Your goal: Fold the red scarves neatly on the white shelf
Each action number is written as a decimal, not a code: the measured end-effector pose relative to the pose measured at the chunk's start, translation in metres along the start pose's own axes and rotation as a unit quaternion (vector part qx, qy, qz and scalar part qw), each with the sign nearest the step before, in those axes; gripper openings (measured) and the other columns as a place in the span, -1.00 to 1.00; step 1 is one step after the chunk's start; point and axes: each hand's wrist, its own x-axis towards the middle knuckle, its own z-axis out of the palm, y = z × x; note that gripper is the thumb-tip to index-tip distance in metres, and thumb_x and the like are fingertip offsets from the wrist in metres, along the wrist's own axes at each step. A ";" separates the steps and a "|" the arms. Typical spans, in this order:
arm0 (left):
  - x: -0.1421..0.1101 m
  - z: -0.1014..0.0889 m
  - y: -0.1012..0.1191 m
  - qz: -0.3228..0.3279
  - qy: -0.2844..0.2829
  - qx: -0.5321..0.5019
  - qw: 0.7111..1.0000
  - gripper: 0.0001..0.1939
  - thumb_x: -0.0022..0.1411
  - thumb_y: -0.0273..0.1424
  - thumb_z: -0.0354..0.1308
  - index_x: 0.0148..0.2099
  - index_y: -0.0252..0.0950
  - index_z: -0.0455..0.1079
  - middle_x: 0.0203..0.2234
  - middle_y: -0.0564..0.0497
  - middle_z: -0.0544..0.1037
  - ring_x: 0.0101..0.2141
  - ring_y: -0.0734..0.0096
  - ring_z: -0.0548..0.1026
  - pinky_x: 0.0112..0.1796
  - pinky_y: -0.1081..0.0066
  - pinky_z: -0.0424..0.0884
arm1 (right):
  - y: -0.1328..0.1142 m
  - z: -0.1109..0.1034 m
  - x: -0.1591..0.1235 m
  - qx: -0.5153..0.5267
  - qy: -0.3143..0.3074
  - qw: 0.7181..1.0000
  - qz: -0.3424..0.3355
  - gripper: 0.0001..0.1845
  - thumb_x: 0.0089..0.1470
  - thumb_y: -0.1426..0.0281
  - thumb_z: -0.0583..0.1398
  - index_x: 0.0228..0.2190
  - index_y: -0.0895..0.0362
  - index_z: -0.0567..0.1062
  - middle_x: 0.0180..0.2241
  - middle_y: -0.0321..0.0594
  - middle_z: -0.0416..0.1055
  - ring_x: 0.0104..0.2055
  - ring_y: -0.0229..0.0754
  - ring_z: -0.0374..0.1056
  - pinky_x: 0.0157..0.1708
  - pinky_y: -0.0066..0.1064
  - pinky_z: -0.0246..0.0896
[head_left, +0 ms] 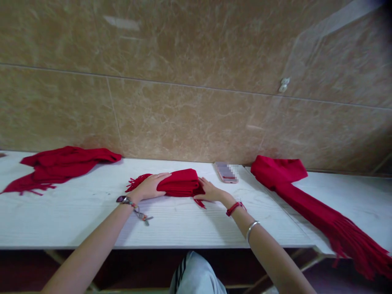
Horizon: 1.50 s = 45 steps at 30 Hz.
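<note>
A red fringed scarf, folded into a thick layered bundle, lies on the white table in front of me. My left hand grips its left end, fingers over the top and thumb along the near side. Fringe sticks out beyond that hand. At the opposite end my right hand holds the bundle's right side, its fingers and thumb around the edge. A few strands of fringe hang out below the right fingers. The fingertips on the far side are partly hidden.
A loosely crumpled red scarf lies at the left. Another red scarf stretches across the right, its fringe over the front edge. A phone lies near the tiled wall. The white table has a seam at the right.
</note>
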 end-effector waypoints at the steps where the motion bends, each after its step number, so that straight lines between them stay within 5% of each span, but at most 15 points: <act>1: 0.000 0.000 -0.001 0.000 0.004 -0.005 1.000 -0.29 0.04 -0.23 0.14 0.23 -0.28 0.06 0.16 -0.07 0.19 0.12 0.26 0.19 0.11 0.35 0.06 | -0.003 0.005 0.002 -0.030 -0.006 0.999 -0.008 -0.30 -0.04 0.19 0.20 0.10 0.22 0.20 0.09 0.07 0.19 0.12 -0.03 0.12 0.03 -0.18 0.09; 5: 0.000 -0.006 -0.004 -0.027 -0.005 -0.030 0.999 -0.23 0.07 -0.09 0.11 0.25 -0.25 -0.01 0.18 -0.08 0.15 0.12 0.21 0.18 0.11 0.30 0.07 | -0.014 0.010 0.009 -0.092 -0.034 0.995 -0.004 -0.70 0.12 0.45 0.05 -0.11 0.19 0.41 -0.05 -0.06 0.36 -0.04 -0.20 0.30 -0.04 -0.39 0.16; 12: -0.009 -0.014 -0.013 -0.042 -0.041 -0.006 0.998 -0.19 -0.01 -0.14 0.19 0.23 -0.29 0.04 0.18 -0.12 0.15 0.12 0.22 0.18 0.11 0.30 0.08 | -0.016 -0.001 -0.016 -0.158 -0.041 0.987 0.012 -0.69 0.16 0.53 -0.04 -0.14 0.23 0.41 -0.18 -0.02 0.44 -0.12 -0.14 0.36 -0.15 -0.40 0.23; 17: -0.037 -0.026 -0.028 -0.002 -0.050 0.023 0.998 -0.38 0.05 -0.37 0.08 0.20 -0.26 0.13 0.13 -0.04 0.24 0.09 0.29 0.24 0.11 0.31 0.10 | 0.024 -0.024 -0.079 -0.202 -0.058 0.977 0.043 -0.67 0.11 0.58 -0.02 -0.13 0.23 0.42 -0.12 0.00 0.42 -0.11 -0.11 0.37 -0.13 -0.36 0.25; 23: -0.076 -0.042 -0.032 -0.008 -0.076 0.076 0.994 -0.31 0.01 -0.46 0.06 0.23 -0.17 0.07 0.17 0.01 0.17 0.10 0.25 0.22 0.09 0.30 0.11 | 0.078 -0.042 -0.144 -0.255 -0.034 0.966 0.037 -0.58 0.06 0.65 -0.01 -0.07 0.22 0.40 -0.08 -0.03 0.41 -0.08 -0.14 0.37 -0.09 -0.36 0.26; 28: -0.087 -0.044 -0.024 -0.022 -0.095 0.068 0.993 -0.39 0.15 -0.27 0.02 0.24 -0.20 0.05 0.18 -0.01 0.15 0.10 0.26 0.20 0.09 0.32 0.10 | 0.094 -0.037 -0.149 -0.264 -0.014 0.964 -0.002 -0.59 0.05 0.64 0.00 -0.07 0.24 0.40 -0.11 -0.01 0.43 -0.11 -0.13 0.39 -0.12 -0.34 0.29; 35: -0.109 -0.050 -0.038 -0.070 -0.071 0.101 0.990 -0.29 -0.05 -0.63 -0.14 0.22 -0.31 0.07 0.15 0.00 0.21 0.10 0.41 0.21 0.13 0.38 0.05 | 0.110 -0.034 -0.166 -0.261 0.007 0.965 -0.013 -0.55 0.00 0.69 -0.02 -0.08 0.28 0.41 -0.09 0.00 0.42 -0.08 -0.13 0.37 -0.08 -0.34 0.27; 42: -0.124 -0.065 -0.034 -0.110 -0.089 0.088 0.986 -0.40 0.12 -0.33 0.00 0.21 -0.36 0.08 0.13 -0.09 0.24 0.08 0.29 0.24 0.10 0.35 0.09 | 0.122 -0.039 -0.179 -0.265 0.015 0.964 0.003 -0.57 -0.03 0.69 -0.02 -0.15 0.28 0.46 -0.18 0.02 0.47 -0.17 -0.11 0.43 -0.16 -0.35 0.33; 45: -0.130 -0.064 -0.042 -0.089 -0.084 0.079 0.989 -0.41 0.10 -0.47 -0.02 0.21 -0.43 0.09 0.14 -0.12 0.22 0.09 0.31 0.22 0.11 0.37 0.07 | 0.130 -0.039 -0.181 -0.274 0.027 0.961 0.007 -0.56 -0.04 0.70 -0.03 -0.17 0.27 0.47 -0.19 0.02 0.48 -0.19 -0.11 0.43 -0.18 -0.33 0.35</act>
